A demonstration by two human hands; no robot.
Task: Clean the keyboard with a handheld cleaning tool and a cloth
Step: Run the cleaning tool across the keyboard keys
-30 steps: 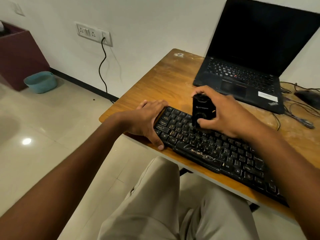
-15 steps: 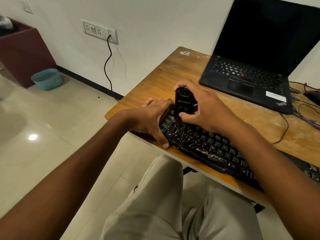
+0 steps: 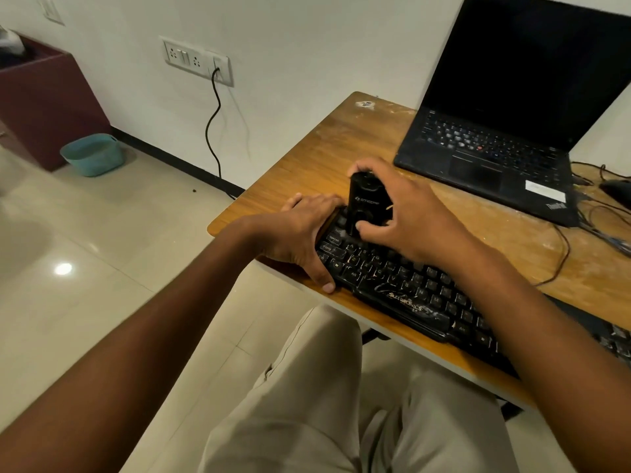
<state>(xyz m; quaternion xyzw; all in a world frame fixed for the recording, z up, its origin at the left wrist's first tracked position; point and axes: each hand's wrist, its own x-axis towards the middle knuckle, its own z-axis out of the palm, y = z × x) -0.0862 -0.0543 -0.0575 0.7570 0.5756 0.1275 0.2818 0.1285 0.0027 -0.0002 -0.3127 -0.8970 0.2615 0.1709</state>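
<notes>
A black keyboard (image 3: 406, 291) lies along the front edge of the wooden desk (image 3: 327, 158). My right hand (image 3: 406, 213) grips a black cylindrical handheld cleaning tool (image 3: 365, 203), held upright with its lower end on the keys at the keyboard's far left. My left hand (image 3: 300, 233) grips the keyboard's left end, thumb on the front edge and fingers over the back edge. No cloth is in view.
An open black laptop (image 3: 491, 155) with a dark screen stands at the back of the desk. Cables (image 3: 563, 247) and a dark mouse (image 3: 618, 189) lie at the right. A wall socket with a black cord (image 3: 211, 124), a teal basket (image 3: 94, 153) and a maroon cabinet (image 3: 44, 104) are to the left.
My right hand has slid the cleaning tool leftward along the keys, from about a third of the way in to the keyboard's left end. My left hand keeps holding that end.
</notes>
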